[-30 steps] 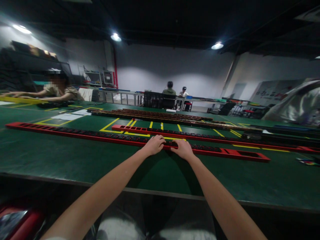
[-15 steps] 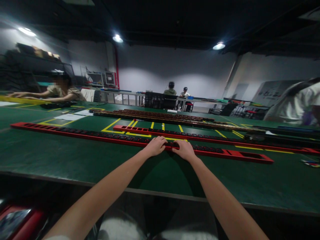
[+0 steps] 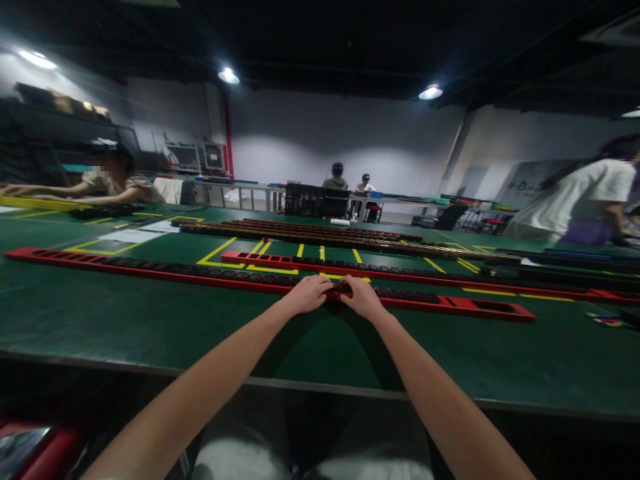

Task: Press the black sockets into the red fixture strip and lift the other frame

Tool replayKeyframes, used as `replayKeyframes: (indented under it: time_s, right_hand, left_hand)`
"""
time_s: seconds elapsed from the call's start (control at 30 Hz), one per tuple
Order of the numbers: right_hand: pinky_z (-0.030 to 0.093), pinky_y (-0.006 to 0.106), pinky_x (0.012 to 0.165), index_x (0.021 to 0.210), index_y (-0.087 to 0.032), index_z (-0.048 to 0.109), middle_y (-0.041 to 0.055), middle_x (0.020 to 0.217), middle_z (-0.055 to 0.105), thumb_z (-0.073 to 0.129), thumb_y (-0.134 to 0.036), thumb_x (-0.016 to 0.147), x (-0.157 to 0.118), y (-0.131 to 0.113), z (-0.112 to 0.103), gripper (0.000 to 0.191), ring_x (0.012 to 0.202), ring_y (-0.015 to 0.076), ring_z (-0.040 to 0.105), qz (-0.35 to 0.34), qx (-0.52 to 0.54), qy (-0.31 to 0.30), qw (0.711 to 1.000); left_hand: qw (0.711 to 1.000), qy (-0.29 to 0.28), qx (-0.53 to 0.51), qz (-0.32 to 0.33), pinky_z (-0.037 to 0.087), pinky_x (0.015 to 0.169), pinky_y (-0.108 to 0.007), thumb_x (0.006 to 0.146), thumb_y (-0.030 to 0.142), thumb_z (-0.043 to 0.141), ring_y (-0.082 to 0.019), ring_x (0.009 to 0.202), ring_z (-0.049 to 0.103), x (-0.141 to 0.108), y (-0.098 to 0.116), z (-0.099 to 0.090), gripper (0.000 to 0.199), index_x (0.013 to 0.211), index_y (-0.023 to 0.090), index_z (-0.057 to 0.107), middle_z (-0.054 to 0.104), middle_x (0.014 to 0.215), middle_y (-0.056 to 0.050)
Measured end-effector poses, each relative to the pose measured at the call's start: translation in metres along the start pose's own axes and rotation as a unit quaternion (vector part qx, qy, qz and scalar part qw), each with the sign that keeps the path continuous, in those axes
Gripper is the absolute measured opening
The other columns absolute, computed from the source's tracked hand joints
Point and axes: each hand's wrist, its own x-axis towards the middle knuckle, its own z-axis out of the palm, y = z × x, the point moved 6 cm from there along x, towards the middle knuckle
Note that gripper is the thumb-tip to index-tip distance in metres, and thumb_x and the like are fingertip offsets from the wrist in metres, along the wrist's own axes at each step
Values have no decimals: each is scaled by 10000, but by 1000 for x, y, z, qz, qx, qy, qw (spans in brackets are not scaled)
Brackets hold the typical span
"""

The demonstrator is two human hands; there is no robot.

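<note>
The left hand [image 3: 309,294] and right hand [image 3: 363,298] are close beside each other at the middle stretch of the nearer red slotted rail [image 3: 465,306], fingers bent down over its dark inserts [image 3: 250,277]. The thumbs are at its near side; whether either grip is clamped on the rail or on a small part in it, I cannot tell. This rail lies lengthwise across the green desk [image 3: 200,333], some slots unfilled toward its left end and a larger opening near its right end. Just beyond it lies the farther red slotted rail [image 3: 233,257], reaching off to the right. Yellow tape [image 3: 217,252] marks the desktop, with long brown strips [image 3: 320,230] behind and white papers [image 3: 127,236] to the left. At far left, a person [image 3: 125,187] leans over a yellow bar [image 3: 45,202]; another, in a white shirt [image 3: 595,187], bends at far right.
</note>
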Motion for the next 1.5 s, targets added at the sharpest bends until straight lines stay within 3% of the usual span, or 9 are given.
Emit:
replayKeyframes:
  time_s: [0.57,1.1,1.5]
  right_hand:
    - [450,324,940,1065,-196,675,58,1091,707,671,-168,832,1,5,4,235,1041,217,624,-21,-1,6,1000]
    - [456,337,928,1051,-197,684,64,1089,709,686,-138,809,3,8,6,249,1029,228,629,-28,9,13,999]
    - [467,337,912,1063,-193,683,62,1079,712,717,-207,832,1,6,5,234,1014,227,639,-27,11,17,999]
  left_hand:
    - [1000,6,5,14,410,1113,-434,909,178,483,-239,1276,515,0,3,4,468,1368,232,553,575,1382,-78]
    - [1000,8,3,2,427,1073,-432,875,157,487,-245,1253,522,0,5,3,480,1348,224,529,584,1351,-80]
    - [998,10,45,-40,413,1063,-432,934,250,469,-247,1193,560,-1,0,2,404,1331,214,538,615,1304,-87]
